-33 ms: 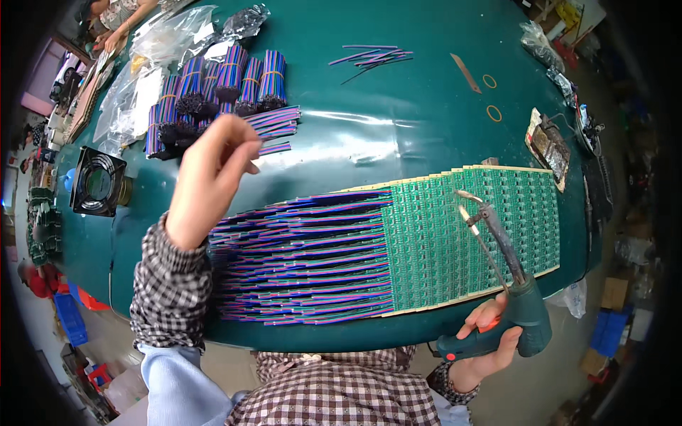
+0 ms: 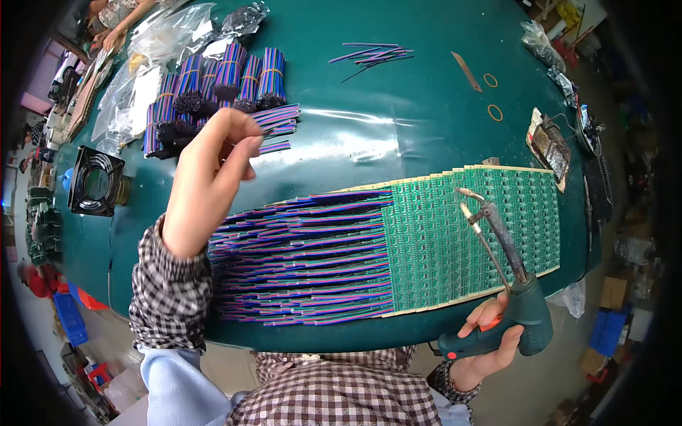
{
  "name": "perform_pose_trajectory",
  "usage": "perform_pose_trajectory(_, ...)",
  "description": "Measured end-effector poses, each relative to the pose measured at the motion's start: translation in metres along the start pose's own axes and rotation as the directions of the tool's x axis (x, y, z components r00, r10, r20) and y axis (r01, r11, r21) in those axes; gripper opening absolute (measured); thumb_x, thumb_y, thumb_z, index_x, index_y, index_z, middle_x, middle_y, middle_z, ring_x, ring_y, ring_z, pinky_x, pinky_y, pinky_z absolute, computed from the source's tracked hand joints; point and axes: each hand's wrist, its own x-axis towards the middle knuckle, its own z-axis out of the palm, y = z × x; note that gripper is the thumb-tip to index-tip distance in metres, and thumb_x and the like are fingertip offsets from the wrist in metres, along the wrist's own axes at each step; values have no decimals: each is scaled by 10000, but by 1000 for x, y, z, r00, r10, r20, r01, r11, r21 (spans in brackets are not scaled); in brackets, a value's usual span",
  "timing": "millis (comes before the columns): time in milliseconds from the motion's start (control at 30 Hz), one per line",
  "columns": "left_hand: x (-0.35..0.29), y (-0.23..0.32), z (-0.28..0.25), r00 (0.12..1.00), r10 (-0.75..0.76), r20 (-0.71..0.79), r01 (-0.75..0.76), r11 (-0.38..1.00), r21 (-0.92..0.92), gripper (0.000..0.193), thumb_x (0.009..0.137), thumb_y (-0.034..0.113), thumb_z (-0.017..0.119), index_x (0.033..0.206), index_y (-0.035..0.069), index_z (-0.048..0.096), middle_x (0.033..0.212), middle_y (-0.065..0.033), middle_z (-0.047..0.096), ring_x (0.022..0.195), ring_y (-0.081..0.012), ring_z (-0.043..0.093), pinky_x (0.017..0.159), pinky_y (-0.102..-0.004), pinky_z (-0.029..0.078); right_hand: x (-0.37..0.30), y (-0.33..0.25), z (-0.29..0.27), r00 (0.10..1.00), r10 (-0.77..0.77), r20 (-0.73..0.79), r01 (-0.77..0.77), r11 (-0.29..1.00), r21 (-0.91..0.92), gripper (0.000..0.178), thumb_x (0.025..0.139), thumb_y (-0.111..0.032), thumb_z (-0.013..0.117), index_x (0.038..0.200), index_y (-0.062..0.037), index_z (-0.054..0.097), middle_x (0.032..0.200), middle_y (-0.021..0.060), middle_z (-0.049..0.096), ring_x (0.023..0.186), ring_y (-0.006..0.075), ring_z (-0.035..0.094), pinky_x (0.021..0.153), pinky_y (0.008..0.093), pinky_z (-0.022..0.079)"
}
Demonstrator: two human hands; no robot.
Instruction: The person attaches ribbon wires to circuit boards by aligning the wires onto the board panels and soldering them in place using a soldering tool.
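Observation:
Beside the loose wire strips (image 2: 278, 121), my left hand (image 2: 209, 167) is raised with thumb and forefinger drawn into a pinch. Whatever is between those fingertips is too small to make out. My right hand (image 2: 490, 348) grips a green soldering gun (image 2: 529, 312) by its handle, fingers at the orange trigger. Its bent metal tip (image 2: 465, 202) and thin side tube hang over the green circuit board panels (image 2: 426, 248), which lie overlapped in a row. Rows of multicoloured ribbon wires (image 2: 305, 263) stretch left from the boards' left edge, passing near my left sleeve.
Rubber-banded wire bundles (image 2: 231, 71) stand at the back left near plastic bags (image 2: 167, 35). A black fan (image 2: 98, 181) sits far left. Loose wires (image 2: 373, 53), a flat brown strip (image 2: 467, 72), rubber bands (image 2: 494, 112) and a stained tray (image 2: 548, 149) lie beyond. Another person's hand (image 2: 110, 37) is at upper left.
My left hand has shifted slightly, its forefinger now a little apart from the thumb near the loose wire strips. My right hand and the soldering gun have hardly moved.

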Motion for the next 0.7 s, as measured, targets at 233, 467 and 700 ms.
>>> perform_pose_trajectory(233,-26,16,76,835,450,317,-512,846,148,196,762,-49,608,955,-10,612,849,-113,528,748,-238,555,646,-295,466,12,-6,11,997,-26,75,26,1000,-7,577,927,-431,488,1139,103,440,769,113,508,676,172,540,434,215,489)
perform_pose_trajectory(467,-37,-6,95,684,617,389,-729,559,395,361,659,32,609,1011,-43,629,929,-117,574,758,-217,570,646,-307,499,4,-16,-5,994,111,-9,-111,989,-100,671,871,-435,576,1174,140,409,878,188,583,669,271,630,613,343,559)
perform_pose_trajectory(700,-35,-9,97,667,651,363,-738,513,437,343,646,84,598,970,-27,630,906,-94,570,740,-187,563,594,-275,488,-3,-17,-3,981,185,-66,-192,971,-140,685,841,-421,630,1166,147,427,939,223,574,764,310,645,573,348,586)
